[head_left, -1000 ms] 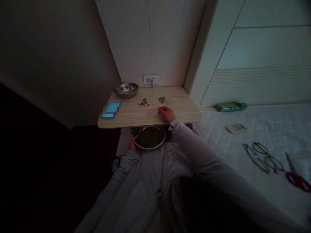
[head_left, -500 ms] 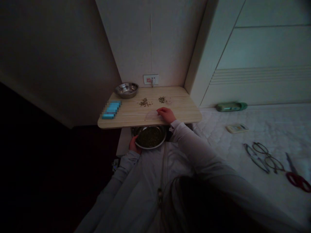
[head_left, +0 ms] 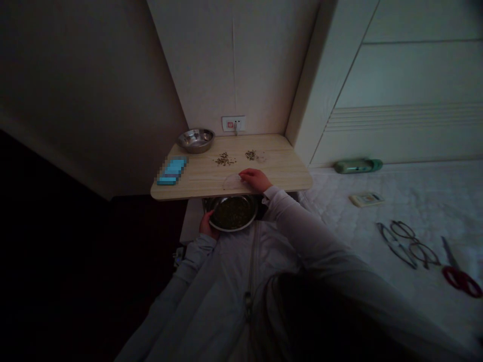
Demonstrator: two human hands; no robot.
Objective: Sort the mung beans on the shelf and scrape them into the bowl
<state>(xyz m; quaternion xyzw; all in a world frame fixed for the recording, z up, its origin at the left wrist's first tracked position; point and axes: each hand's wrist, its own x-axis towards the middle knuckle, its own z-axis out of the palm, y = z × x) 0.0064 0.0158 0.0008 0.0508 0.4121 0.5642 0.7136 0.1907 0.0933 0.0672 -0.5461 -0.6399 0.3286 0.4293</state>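
My left hand point(head_left: 208, 225) is wrapped round the left rim of a metal bowl point(head_left: 233, 229), below the front edge of the small wooden table point(head_left: 184, 191). Dark greenish bits point(head_left: 234, 211) fill its bottom. Over the table's front part, my right hand point(head_left: 255, 180) has its fingers pinched at the edge of a thin, clear, rounded plastic piece point(head_left: 231, 182). Behind that hand lie two small heaps of dried bits, one on the left point(head_left: 224, 159) and one on the right point(head_left: 250, 155), with a pale patch beside the right one.
A second metal bowl point(head_left: 196, 142) stands at the table's back left, behind a blurred blue-lit phone point(head_left: 172, 171). A wall socket point(head_left: 233, 123) is behind. On the white bed to the right lie a green bottle point(head_left: 356, 166), a pale box point(head_left: 367, 199), glasses point(head_left: 418, 244) and red-handled scissors point(head_left: 461, 279).
My right hand has shifted slightly left and down, and the clear plastic piece has moved left with it. My left hand stays on the bowl.
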